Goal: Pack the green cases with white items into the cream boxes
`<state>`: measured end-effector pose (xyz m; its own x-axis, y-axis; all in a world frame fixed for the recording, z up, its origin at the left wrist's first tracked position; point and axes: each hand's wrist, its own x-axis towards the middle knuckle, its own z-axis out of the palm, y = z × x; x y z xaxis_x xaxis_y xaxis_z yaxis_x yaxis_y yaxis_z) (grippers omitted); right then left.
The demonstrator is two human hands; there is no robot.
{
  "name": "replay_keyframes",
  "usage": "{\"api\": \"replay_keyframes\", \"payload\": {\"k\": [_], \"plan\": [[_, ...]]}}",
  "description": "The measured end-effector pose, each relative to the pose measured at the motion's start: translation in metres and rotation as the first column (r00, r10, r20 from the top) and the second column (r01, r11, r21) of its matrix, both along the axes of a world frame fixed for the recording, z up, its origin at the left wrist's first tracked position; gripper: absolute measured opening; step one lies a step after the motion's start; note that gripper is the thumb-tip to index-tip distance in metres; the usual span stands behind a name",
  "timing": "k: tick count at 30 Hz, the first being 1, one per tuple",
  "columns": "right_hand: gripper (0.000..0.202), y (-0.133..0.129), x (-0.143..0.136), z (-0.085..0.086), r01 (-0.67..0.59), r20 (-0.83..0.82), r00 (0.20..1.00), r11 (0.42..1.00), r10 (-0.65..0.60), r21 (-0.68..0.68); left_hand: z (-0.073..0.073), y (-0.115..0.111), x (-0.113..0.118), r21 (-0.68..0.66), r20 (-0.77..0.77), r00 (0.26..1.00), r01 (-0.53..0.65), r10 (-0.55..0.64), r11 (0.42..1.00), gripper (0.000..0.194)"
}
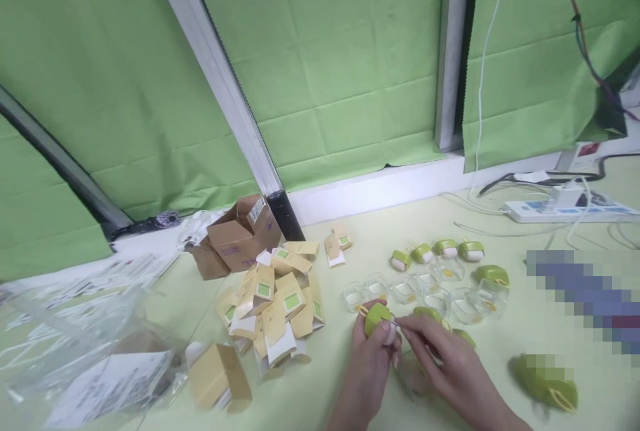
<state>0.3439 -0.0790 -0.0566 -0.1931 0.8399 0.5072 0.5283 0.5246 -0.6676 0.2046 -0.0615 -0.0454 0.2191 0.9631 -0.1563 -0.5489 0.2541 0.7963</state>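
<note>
Left hand (pixel 369 357): we grip a green case (pixel 377 317) | right hand (pixel 443 351): we pinch a thin piece (pixel 395 323) against it | clear cups (pixel 403 291) just beyond

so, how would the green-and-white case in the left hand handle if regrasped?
The green-and-white case is probably stiff: it looks undented in the left hand. Its smooth-looking, rounded shell might slip in a light grip. The thin yellow loop likely flexes.
</note>
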Motion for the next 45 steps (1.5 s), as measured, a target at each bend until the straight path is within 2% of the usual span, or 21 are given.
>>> {"api": "replay_keyframes", "payload": {"k": [4, 8, 17, 21, 26, 32, 35, 37, 38, 40, 43, 45], "plan": [[0.019, -0.001, -0.008, -0.003, 0.045, -0.059, 0.997, 0.998, -0.042, 0.044, 0.005, -0.002, 0.001, -0.059, 0.044, 0.999, -0.007, 0.009, 0.998, 0.057], [0.019, -0.001, -0.011, -0.002, 0.061, -0.067, 0.996, 0.996, -0.056, 0.062, 0.009, -0.002, -0.002, -0.056, 0.080, 0.997, 0.022, -0.018, 0.998, 0.061], [0.018, 0.000, -0.008, -0.007, 0.087, 0.035, 0.995, 0.987, -0.093, 0.132, 0.011, -0.002, -0.008, -0.065, 0.054, 0.994, 0.099, -0.096, 0.993, 0.045], [0.017, 0.000, -0.007, -0.008, 0.079, -0.001, 0.997, 0.994, -0.079, 0.073, 0.012, -0.003, -0.009, -0.039, 0.013, 0.995, 0.101, -0.101, 0.994, 0.043], [0.021, 0.002, -0.006, -0.003, 0.054, -0.061, 0.996, 0.991, -0.062, -0.126, 0.016, -0.003, -0.013, -0.006, -0.069, 0.990, 0.126, -0.126, 0.992, 0.048], [0.034, 0.009, -0.015, 0.010, 0.074, -0.113, 0.987, 0.951, -0.113, -0.300, 0.020, 0.005, -0.022, 0.125, -0.020, 1.000, 0.004, -0.002, 0.992, 0.049], [0.044, 0.020, -0.025, 0.018, -0.044, -0.191, 0.981, 0.936, -0.025, -0.350, 0.018, 0.008, -0.023, 0.133, -0.055, 0.998, 0.012, -0.005, 0.991, 0.048], [0.038, 0.030, -0.033, 0.024, -0.096, -0.205, 0.978, 0.930, 0.023, -0.355, 0.015, 0.012, -0.026, 0.128, -0.136, 0.991, 0.012, 0.005, 0.992, 0.051], [0.035, 0.034, -0.036, 0.025, -0.090, -0.192, 0.981, 0.932, 0.022, -0.352, 0.015, 0.014, -0.029, 0.121, -0.184, 0.982, -0.021, 0.043, 0.992, 0.052], [0.031, 0.041, -0.040, 0.026, -0.042, -0.145, 0.989, 0.942, -0.007, -0.333, 0.014, 0.020, -0.036, 0.118, -0.258, 0.947, -0.165, 0.191, 0.979, 0.052], [0.022, 0.043, -0.043, 0.021, 0.017, -0.060, 0.998, 0.958, -0.035, -0.288, 0.014, 0.027, -0.047, 0.144, -0.271, 0.877, -0.371, 0.397, 0.917, 0.049], [0.015, 0.042, -0.043, 0.017, 0.023, 0.007, 1.000, 0.963, -0.022, -0.268, 0.015, 0.028, -0.051, 0.154, -0.239, 0.888, -0.365, 0.393, 0.918, 0.046]]}}
